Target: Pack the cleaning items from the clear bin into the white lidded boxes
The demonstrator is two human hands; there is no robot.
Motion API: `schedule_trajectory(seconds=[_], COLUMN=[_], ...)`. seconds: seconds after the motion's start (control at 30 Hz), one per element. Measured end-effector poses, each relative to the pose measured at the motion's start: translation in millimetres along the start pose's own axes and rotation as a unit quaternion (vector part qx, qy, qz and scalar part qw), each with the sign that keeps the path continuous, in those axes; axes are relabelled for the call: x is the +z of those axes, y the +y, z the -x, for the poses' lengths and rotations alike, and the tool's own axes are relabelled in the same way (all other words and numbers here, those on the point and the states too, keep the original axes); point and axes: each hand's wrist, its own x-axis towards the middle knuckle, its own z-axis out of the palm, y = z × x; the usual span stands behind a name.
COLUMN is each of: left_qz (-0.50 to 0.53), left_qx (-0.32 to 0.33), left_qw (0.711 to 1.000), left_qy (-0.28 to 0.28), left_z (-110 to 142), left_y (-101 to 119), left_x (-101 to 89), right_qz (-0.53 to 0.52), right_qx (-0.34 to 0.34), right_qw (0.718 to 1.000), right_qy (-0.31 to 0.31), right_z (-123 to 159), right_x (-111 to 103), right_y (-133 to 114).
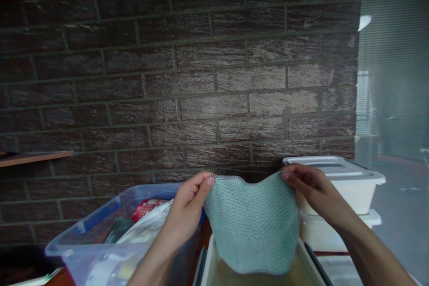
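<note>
A pale green textured cloth (254, 228) with a dark-and-white edging hangs stretched between my two hands. My left hand (191, 205) pinches its upper left corner between thumb and fingers. At the upper right corner, my right hand (311, 187) grips it in the same way. The cloth's lower part hangs over an uncovered white bin (208, 263), whose inside is partly hidden behind it.
To the left stands a clear bluish plastic tub (67, 248) with a white bag and red-patterned fabric in it. Lidded white boxes (342, 190) are stacked at the right. Behind rises a dark brick wall (201, 76); a wooden shelf (36, 158) juts in at left.
</note>
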Motion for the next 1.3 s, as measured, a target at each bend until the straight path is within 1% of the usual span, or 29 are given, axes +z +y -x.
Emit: schedule_trajectory(seconds=[0.1, 0.13, 0.2, 0.27, 0.3, 0.37, 0.43, 0.47, 0.53, 0.57, 0.6, 0.67, 0.7, 0.73, 0.8, 0.9, 0.97, 1.0, 1.1, 1.2, 1.3], left_qz=[-0.071, -0.087, -0.104, -0.103, -0.098, -0.078, -0.023, 0.015, 0.074, 0.081, 0.073, 0.032, 0.01, -0.008, -0.035, -0.068, -0.082, -0.087, -0.098, -0.108, -0.106], left_qx=[0.032, 0.037, 0.037, 0.036, 0.038, 0.027, -0.013, -0.041, -0.088, -0.101, -0.105, -0.1, -0.093, -0.086, -0.07, -0.048, -0.043, -0.042, -0.038, -0.036, -0.036], left_qw=[0.997, 0.994, 0.988, 0.981, 0.981, 0.986, 0.991, 0.989, 0.974, 0.967, 0.965, 0.971, 0.975, 0.979, 0.983, 0.983, 0.982, 0.981, 0.979, 0.982, 0.987], left_qy=[-0.029, -0.051, -0.111, -0.159, -0.164, -0.144, -0.132, -0.145, -0.197, -0.22, -0.231, -0.217, -0.2, -0.184, -0.167, -0.161, -0.166, -0.171, -0.174, -0.15, -0.112], left_z=[7.3, 10.5, 16.8, 21.6, 22.9, 23.1, 20.5, 18.5, 13.6, 11.1, 8.6, 4.7, 3.5, 2.9, 3.7, 7.2, 8.5, 8.3, 4.8, 0.4, -2.1], left_y=[6.4, 8.3, 11.6, 13.4, 13.3, 10.9, 5.9, 2.7, -4.1, -7.3, -10.3, -14.9, -16.2, -16.9, -16.4, -12.9, -10.8, -10.1, -9.6, -10.1, -11.1], left_x=[15.1, 21.4, 34.3, 44.9, 48.5, 51.4, 49.6, 47.5, 42.7, 40.3, 38.1, 34.8, 33.9, 33.4, 33.9, 36.2, 36.3, 35.3, 28.8, 18.9, 7.2], right_qz=[0.017, 0.028, 0.054, 0.072, 0.072, 0.051, 0.015, -0.001, -0.021, -0.025, -0.026, -0.025, -0.025, -0.028, -0.024, 0.02, 0.044, 0.043, 0.02, 0.008, 0.018], right_qx=[0.005, -0.007, -0.043, -0.062, -0.056, -0.029, -0.007, 0.001, 0.009, 0.011, 0.012, 0.011, 0.013, 0.018, 0.028, 0.015, -0.004, -0.006, 0.018, 0.039, 0.032], right_qw=[0.998, 0.996, 0.991, 0.983, 0.979, 0.976, 0.982, 0.986, 0.994, 0.997, 0.999, 1.0, 0.999, 0.999, 0.999, 0.996, 0.994, 0.995, 0.999, 0.999, 0.999], right_qy=[-0.067, -0.083, -0.111, -0.156, -0.181, -0.209, -0.189, -0.164, -0.104, -0.07, -0.037, 0.013, 0.023, 0.02, -0.015, -0.086, -0.096, -0.089, -0.03, 0.01, 0.025], right_z=[7.6, 11.3, 18.8, 24.8, 26.5, 27.0, 23.8, 21.1, 14.9, 11.9, 9.3, 6.2, 5.8, 6.0, 7.7, 10.2, 10.0, 9.4, 7.1, 6.4, 6.6], right_x=[16.9, 24.3, 40.6, 56.1, 62.4, 69.6, 68.0, 64.0, 51.0, 43.0, 35.0, 21.1, 16.5, 14.1, 15.7, 27.4, 32.7, 32.9, 24.2, 11.4, 3.8], right_y=[-3.9, -5.6, -9.4, -12.8, -14.2, -15.4, -14.3, -13.0, -9.6, -8.0, -6.6, -5.4, -5.6, -6.2, -8.2, -11.4, -12.0, -11.8, -9.9, -9.4, -10.5])
